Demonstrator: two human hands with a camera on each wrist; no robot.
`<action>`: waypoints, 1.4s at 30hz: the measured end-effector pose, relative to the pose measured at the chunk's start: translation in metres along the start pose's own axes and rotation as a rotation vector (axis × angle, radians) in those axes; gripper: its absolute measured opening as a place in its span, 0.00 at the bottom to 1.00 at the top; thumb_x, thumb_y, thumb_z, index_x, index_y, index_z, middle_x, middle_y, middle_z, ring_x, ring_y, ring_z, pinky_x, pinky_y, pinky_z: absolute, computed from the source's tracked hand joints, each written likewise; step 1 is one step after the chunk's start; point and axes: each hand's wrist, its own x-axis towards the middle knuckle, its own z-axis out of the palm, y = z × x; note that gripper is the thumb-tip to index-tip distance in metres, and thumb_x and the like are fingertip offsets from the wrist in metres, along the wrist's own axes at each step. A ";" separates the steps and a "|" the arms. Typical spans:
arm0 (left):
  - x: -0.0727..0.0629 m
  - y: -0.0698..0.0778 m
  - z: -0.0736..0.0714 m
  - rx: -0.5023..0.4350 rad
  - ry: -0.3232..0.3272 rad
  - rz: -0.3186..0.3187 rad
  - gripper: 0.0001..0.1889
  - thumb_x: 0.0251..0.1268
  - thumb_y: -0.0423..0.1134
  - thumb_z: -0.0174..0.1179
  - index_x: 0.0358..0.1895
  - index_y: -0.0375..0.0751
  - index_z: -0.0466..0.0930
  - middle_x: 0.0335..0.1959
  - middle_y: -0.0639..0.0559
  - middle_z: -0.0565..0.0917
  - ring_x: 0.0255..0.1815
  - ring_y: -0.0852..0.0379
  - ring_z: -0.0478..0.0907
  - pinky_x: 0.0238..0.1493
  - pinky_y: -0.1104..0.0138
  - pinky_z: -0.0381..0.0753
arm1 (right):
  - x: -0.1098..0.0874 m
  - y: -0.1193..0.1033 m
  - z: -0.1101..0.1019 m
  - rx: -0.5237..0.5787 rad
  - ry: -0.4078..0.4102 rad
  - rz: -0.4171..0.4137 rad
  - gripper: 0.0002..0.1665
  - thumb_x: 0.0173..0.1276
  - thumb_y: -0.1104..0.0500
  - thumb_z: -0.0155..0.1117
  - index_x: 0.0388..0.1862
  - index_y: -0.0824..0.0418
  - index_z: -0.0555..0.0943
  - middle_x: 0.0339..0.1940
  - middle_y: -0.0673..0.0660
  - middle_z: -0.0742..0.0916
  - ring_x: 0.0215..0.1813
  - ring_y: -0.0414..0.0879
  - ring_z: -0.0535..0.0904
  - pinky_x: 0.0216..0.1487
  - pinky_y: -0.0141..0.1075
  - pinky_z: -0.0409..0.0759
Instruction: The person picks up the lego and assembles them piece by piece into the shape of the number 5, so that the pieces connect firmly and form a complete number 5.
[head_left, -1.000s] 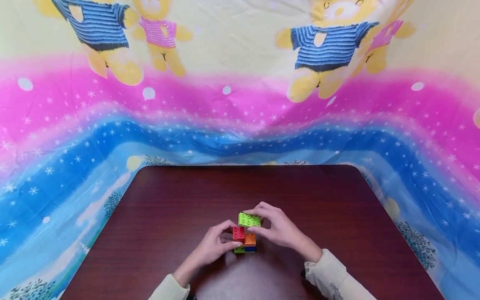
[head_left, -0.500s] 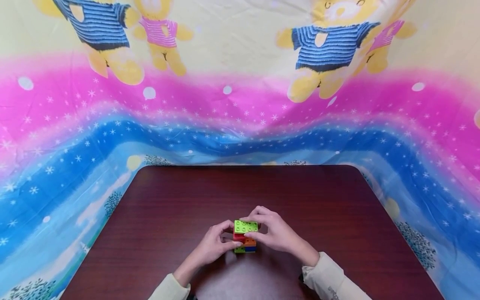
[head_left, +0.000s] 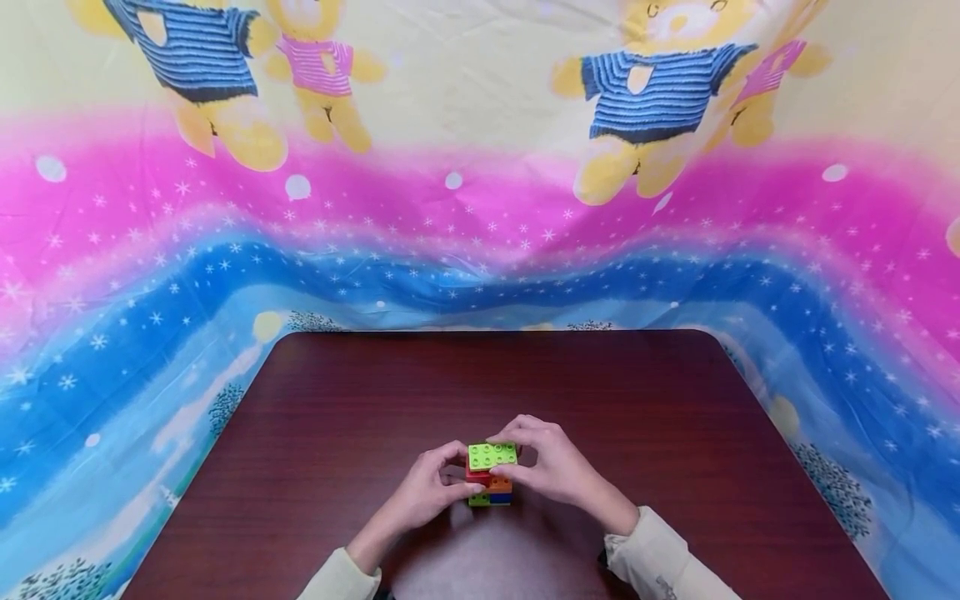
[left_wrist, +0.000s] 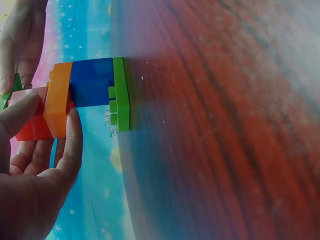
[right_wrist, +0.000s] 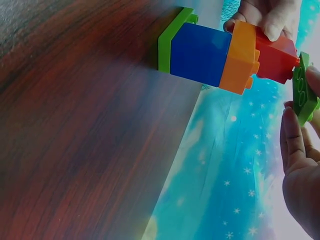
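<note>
A tower of toy building bricks stands on the table: a thin green brick (left_wrist: 121, 95) at the bottom, then a blue brick (right_wrist: 200, 52), an orange brick (right_wrist: 240, 57) and a red brick (right_wrist: 274, 56). My left hand (head_left: 431, 487) grips the red brick from the left, thumb in front, its lower fingers by the orange brick. My right hand (head_left: 561, 467) pinches a thin light-green brick (head_left: 491, 456) between thumb and fingers at the right end. Its left end lies over the red brick's studs, and its right part juts out, with the hollow underside showing in the right wrist view.
The dark wooden table (head_left: 337, 400) reaches away beyond the hands to a rounded far edge. A cloth (head_left: 480, 208) printed with bears and snowflakes hangs behind it and along both sides. Pale sleeves (head_left: 652, 546) cover the forearms.
My right hand has brought the light-green brick left and down, from above the tower onto the top of the red brick. My left hand has kept its grip in place.
</note>
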 end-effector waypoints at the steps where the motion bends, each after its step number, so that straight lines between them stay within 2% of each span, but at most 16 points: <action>1: 0.000 0.000 0.000 0.000 0.000 0.003 0.15 0.64 0.35 0.73 0.49 0.37 0.80 0.49 0.41 0.87 0.49 0.49 0.87 0.45 0.69 0.88 | 0.000 0.000 0.000 -0.004 -0.003 -0.001 0.21 0.62 0.51 0.81 0.54 0.49 0.89 0.44 0.42 0.87 0.40 0.33 0.79 0.35 0.29 0.81; 5: 0.001 -0.001 0.001 -0.012 0.000 -0.002 0.15 0.63 0.35 0.73 0.49 0.37 0.80 0.49 0.41 0.86 0.50 0.49 0.87 0.45 0.69 0.88 | -0.002 0.000 -0.001 -0.013 -0.012 -0.005 0.23 0.63 0.52 0.79 0.58 0.50 0.88 0.46 0.43 0.87 0.42 0.34 0.79 0.37 0.36 0.84; 10: 0.001 0.000 0.001 -0.025 -0.002 -0.020 0.15 0.63 0.34 0.73 0.49 0.38 0.80 0.49 0.42 0.86 0.50 0.49 0.87 0.45 0.69 0.88 | -0.005 0.001 0.000 -0.001 -0.020 0.010 0.21 0.66 0.49 0.77 0.58 0.49 0.88 0.47 0.42 0.87 0.47 0.35 0.82 0.46 0.43 0.87; 13: 0.001 0.001 0.002 -0.035 -0.003 -0.031 0.15 0.63 0.34 0.73 0.49 0.39 0.80 0.50 0.43 0.86 0.50 0.48 0.87 0.44 0.69 0.88 | -0.007 0.001 0.002 0.014 -0.019 0.019 0.19 0.67 0.47 0.76 0.56 0.47 0.88 0.46 0.41 0.87 0.45 0.34 0.81 0.43 0.40 0.87; 19: 0.000 0.001 0.001 -0.040 -0.009 -0.038 0.15 0.63 0.34 0.73 0.50 0.39 0.80 0.50 0.42 0.86 0.48 0.52 0.87 0.45 0.69 0.88 | -0.009 0.001 0.005 0.059 -0.014 0.037 0.18 0.66 0.47 0.76 0.54 0.47 0.89 0.42 0.42 0.86 0.35 0.34 0.78 0.32 0.29 0.82; 22: 0.000 0.000 0.001 -0.044 -0.014 -0.035 0.15 0.64 0.34 0.73 0.50 0.39 0.80 0.50 0.42 0.86 0.48 0.52 0.88 0.45 0.69 0.88 | -0.010 0.000 0.006 0.067 -0.011 0.040 0.18 0.66 0.48 0.77 0.54 0.46 0.89 0.40 0.41 0.85 0.33 0.33 0.76 0.30 0.28 0.81; 33: 0.001 -0.001 0.001 -0.046 -0.014 -0.033 0.15 0.64 0.34 0.72 0.50 0.39 0.80 0.50 0.42 0.86 0.50 0.42 0.88 0.45 0.69 0.88 | -0.010 -0.002 0.007 0.091 -0.043 0.077 0.19 0.66 0.48 0.76 0.56 0.45 0.88 0.38 0.41 0.81 0.34 0.33 0.77 0.33 0.28 0.83; 37: 0.000 0.000 0.001 -0.050 -0.014 -0.037 0.15 0.63 0.34 0.73 0.50 0.39 0.80 0.50 0.42 0.86 0.49 0.43 0.88 0.45 0.68 0.88 | -0.010 -0.003 0.006 0.102 -0.063 0.104 0.20 0.67 0.48 0.76 0.57 0.45 0.88 0.37 0.42 0.80 0.36 0.33 0.78 0.35 0.27 0.85; 42: 0.000 -0.001 0.002 -0.052 -0.014 -0.026 0.15 0.63 0.33 0.73 0.50 0.38 0.80 0.49 0.41 0.87 0.48 0.50 0.89 0.45 0.68 0.88 | -0.010 -0.004 0.006 0.106 -0.072 0.105 0.19 0.68 0.48 0.74 0.57 0.47 0.88 0.37 0.43 0.78 0.37 0.33 0.79 0.36 0.27 0.85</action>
